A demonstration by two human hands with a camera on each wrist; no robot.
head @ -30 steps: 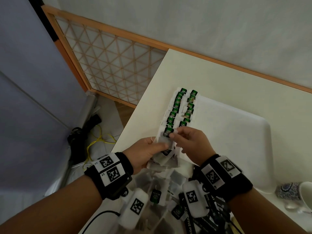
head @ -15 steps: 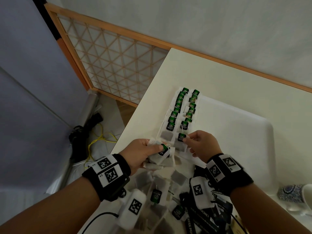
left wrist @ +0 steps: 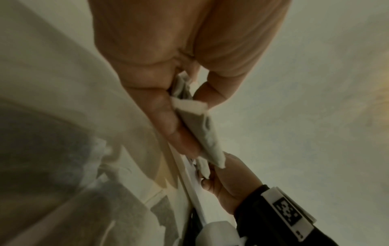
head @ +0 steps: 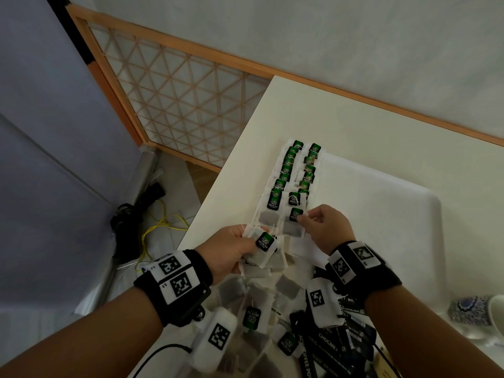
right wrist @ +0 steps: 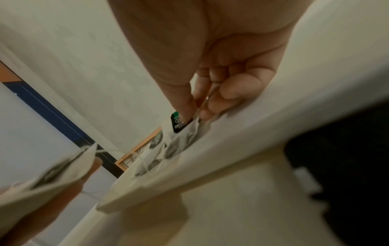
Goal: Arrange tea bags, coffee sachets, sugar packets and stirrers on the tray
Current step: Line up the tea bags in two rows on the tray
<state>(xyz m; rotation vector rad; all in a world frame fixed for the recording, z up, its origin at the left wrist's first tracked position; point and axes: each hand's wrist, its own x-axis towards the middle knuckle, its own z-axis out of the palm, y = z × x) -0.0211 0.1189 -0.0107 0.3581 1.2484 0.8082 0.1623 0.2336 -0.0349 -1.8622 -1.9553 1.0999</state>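
Note:
Two rows of green-tagged tea bags (head: pixel 293 170) lie along the left side of the white tray (head: pixel 381 203). My right hand (head: pixel 321 227) pinches the newest tea bag (head: pixel 295 215) by its tag and upper edge at the near end of the right row; the right wrist view shows thumb and fingers (right wrist: pixel 210 109) closed on that tea bag (right wrist: pixel 181 124) at the tray rim (right wrist: pixel 242 141). My left hand (head: pixel 231 249) grips a small bunch of tea bags (head: pixel 266 245) just off the tray's near left corner, with fingers (left wrist: pixel 168 123) curled round the bunch (left wrist: pixel 202 131).
A loose pile of tea bags (head: pixel 253 309) and black coffee sachets (head: pixel 335 342) lies on the cream table (head: pixel 354 126) near me. A patterned cup (head: pixel 471 312) stands at the right edge. The table's left edge drops to a floor with cables (head: pixel 152 227).
My right hand took a tea bag from the left hand's bunch and carried it to the near end of the right row. The left hand stayed in place with its bunch.

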